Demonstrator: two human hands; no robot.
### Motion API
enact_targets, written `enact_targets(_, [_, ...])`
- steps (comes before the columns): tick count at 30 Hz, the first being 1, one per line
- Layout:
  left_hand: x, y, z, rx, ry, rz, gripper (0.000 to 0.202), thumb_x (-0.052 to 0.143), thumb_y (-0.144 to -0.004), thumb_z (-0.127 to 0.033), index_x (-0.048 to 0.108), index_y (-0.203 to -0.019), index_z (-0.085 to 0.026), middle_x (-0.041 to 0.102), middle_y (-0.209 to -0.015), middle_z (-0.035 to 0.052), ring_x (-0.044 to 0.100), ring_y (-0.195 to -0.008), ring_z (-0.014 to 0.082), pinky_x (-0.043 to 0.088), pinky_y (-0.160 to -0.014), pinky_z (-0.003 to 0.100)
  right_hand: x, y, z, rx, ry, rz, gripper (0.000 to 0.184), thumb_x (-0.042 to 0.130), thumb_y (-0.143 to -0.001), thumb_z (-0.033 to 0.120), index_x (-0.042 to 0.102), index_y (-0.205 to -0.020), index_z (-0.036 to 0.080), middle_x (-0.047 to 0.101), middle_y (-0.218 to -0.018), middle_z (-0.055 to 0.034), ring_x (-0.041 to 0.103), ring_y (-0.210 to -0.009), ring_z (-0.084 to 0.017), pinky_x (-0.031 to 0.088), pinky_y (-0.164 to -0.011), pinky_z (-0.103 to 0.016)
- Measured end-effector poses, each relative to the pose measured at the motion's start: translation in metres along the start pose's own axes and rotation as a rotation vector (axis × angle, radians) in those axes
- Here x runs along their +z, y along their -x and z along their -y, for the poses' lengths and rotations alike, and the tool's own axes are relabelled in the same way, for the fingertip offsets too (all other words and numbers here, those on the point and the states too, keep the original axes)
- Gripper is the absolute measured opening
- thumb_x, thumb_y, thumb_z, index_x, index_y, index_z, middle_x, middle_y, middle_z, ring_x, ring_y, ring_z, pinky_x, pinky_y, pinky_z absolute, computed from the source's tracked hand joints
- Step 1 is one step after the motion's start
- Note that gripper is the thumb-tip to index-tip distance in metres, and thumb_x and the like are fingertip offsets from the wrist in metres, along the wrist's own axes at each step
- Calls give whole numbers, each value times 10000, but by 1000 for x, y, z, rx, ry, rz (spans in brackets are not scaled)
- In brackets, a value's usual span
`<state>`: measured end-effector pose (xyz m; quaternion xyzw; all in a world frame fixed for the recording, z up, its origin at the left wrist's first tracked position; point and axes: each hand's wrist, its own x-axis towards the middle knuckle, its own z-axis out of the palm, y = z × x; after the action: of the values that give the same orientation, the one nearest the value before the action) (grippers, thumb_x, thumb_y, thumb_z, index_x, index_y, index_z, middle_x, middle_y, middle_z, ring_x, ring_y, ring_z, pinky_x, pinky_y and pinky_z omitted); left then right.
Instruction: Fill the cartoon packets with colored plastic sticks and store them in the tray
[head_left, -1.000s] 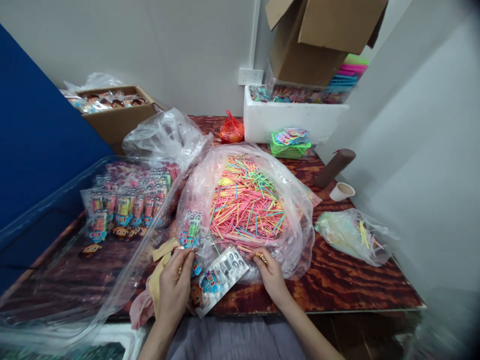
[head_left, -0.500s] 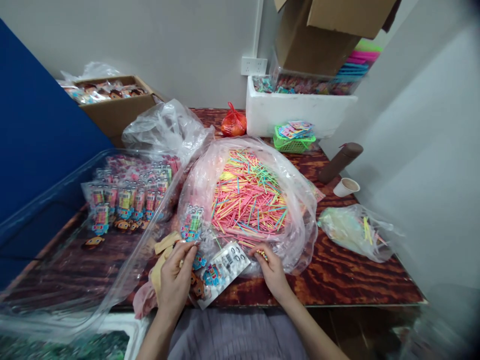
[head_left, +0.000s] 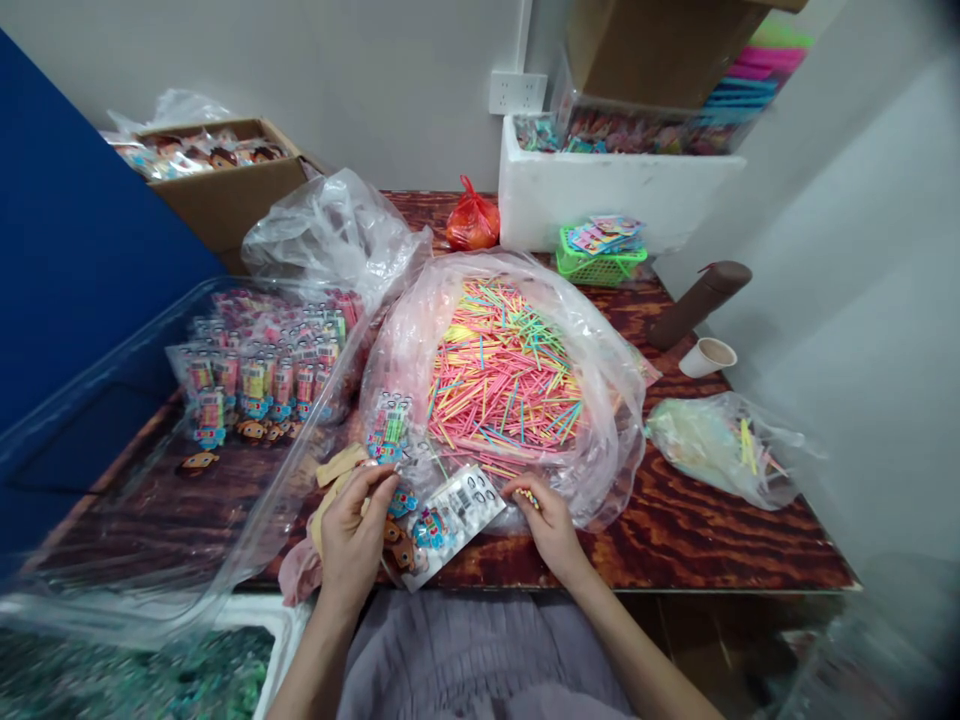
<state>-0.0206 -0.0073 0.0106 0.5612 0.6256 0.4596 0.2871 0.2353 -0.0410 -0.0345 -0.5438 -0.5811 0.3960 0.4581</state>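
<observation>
Right hand (head_left: 551, 525) curled round coloured sticks (head_left: 530, 498); loosened grip could scatter them. Left hand (head_left: 351, 535) half-curled; I can't tell whether gripping.

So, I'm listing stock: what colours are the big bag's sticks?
The sticks are mostly pink, plus yellow, green and blue; head view.

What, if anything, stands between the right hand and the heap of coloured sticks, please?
Only the near rim of the clear plastic bag shows between the right hand and the coloured sticks; the heap's top is uncovered.
</observation>
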Motion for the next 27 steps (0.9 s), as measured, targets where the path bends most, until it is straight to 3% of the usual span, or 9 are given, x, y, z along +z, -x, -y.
enact_targets(27, [2,3,-6,-23,8,-8,219,624,-822,-397,724,-901,-219,722,-954,19,650,-939,196,505,-852,291,2,1,1,18,16,-1,219,474,-964,310,649,-873,214,663,-868,-44,612,-852,-199,448,-798,-305])
